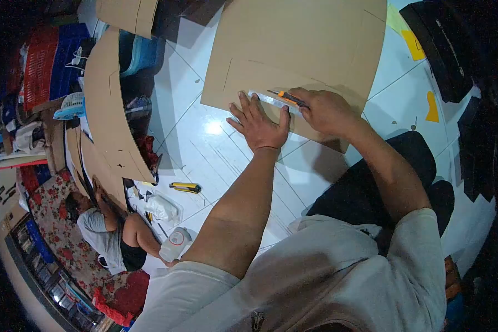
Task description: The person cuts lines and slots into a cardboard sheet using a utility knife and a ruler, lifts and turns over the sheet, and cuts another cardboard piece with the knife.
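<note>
My left hand [259, 125] lies spread with its fingers pressing on a shiny metal ruler [274, 101] near the lower edge of a large brown cardboard sheet [299, 41]. An orange-and-black cutter [288, 97] is gripped in my right hand [329, 112], just over the ruler, its thin dark tip pointing left. Whether that tip touches the cardboard I cannot tell. Thin dark lines are drawn on the sheet, which rests on the white tiled floor [185, 124].
A yellow cutter [185, 187] lies on the tiles. A tall curved cardboard piece [102, 105] stands left. Another person [108, 235] sits beyond it, hands at cardboard. A white bottle [177, 243] stands near my left arm. Black pieces [442, 50] and yellow scraps [432, 107] lie right.
</note>
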Motion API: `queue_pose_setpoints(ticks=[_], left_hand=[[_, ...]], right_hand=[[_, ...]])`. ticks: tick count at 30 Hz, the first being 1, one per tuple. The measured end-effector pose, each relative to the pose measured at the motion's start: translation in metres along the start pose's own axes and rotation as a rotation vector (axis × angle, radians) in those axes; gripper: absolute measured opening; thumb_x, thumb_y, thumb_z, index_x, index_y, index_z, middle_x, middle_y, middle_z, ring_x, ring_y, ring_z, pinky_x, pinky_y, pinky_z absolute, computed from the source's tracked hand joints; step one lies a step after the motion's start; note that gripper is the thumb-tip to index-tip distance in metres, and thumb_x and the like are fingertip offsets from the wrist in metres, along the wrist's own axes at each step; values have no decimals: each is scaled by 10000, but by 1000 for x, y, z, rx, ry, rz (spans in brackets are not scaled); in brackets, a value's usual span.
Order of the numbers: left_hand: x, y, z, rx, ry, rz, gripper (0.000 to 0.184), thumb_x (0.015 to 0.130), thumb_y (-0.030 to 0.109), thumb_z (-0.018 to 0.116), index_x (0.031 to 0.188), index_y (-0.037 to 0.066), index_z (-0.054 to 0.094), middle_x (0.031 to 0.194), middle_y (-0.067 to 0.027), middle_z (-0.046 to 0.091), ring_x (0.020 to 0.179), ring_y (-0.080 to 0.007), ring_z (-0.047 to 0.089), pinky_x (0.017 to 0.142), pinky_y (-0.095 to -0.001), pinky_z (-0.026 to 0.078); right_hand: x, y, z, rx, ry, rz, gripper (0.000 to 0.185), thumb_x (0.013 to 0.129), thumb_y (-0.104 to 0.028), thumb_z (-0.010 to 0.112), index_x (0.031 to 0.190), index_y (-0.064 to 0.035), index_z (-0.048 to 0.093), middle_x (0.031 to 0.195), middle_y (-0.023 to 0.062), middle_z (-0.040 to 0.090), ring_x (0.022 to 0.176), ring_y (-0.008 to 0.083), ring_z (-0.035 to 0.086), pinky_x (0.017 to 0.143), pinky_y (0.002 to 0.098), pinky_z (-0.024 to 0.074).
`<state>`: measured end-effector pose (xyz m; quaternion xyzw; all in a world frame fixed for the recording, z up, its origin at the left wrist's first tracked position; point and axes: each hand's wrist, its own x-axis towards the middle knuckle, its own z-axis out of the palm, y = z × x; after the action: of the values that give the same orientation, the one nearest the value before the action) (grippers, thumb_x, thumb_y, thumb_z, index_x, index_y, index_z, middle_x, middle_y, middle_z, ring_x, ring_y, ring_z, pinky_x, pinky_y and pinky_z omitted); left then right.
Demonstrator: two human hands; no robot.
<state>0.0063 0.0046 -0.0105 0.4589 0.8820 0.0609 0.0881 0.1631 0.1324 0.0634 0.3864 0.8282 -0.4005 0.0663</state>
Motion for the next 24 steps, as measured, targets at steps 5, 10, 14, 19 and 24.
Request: queue_pose_setpoints(ticks=[5, 10, 14, 19, 24], left_hand=[[1, 1, -3, -16, -57, -38, 1038, 857, 744, 566, 1604, 44, 390, 1752, -145, 145, 1611, -455, 29, 1271, -659, -30], [2, 1, -4, -20, -30, -7, 1035, 875, 727, 584, 1582, -7, 408, 1737, -168, 185, 1604, -472, 60, 1266, -671, 11], [1, 1, -3, -24, -16, -8, 1041, 868, 728, 579, 1585, -8, 408, 1737, -164, 185, 1606, -463, 64, 1268, -667, 16], [1, 1, -3, -36, -33, -19, 1046, 863, 728, 577, 1589, -4, 405, 1741, -159, 178, 1608, -457, 63, 1270, -659, 9], [1, 1, -2, -11, -31, -25, 1051, 863, 730, 574, 1596, -2, 395, 1741, -158, 176, 1610, -453, 56, 1271, -656, 14]], right_hand=[[2, -4, 10, -33, 62, -58, 444, 993, -204, 646, 1429, -128, 610, 1240, 177, 721, 1069, 371, 714, 925, 494, 571], [5, -6, 10, -90, 26, -27, 453, 1001, -216, 624, 1445, -131, 608, 1277, 149, 714, 1090, 341, 713, 941, 480, 574], [6, 2, 21, -70, 110, -87, 440, 991, -225, 626, 1420, -128, 624, 1240, 136, 726, 1074, 345, 718, 921, 491, 580], [5, 5, 25, -48, 161, -123, 428, 981, -225, 634, 1398, -127, 633, 1200, 135, 735, 1061, 357, 721, 899, 507, 584], [2, -4, 16, -62, 127, -101, 426, 984, -224, 640, 1400, -130, 633, 1214, 131, 730, 1073, 347, 720, 900, 501, 586]])
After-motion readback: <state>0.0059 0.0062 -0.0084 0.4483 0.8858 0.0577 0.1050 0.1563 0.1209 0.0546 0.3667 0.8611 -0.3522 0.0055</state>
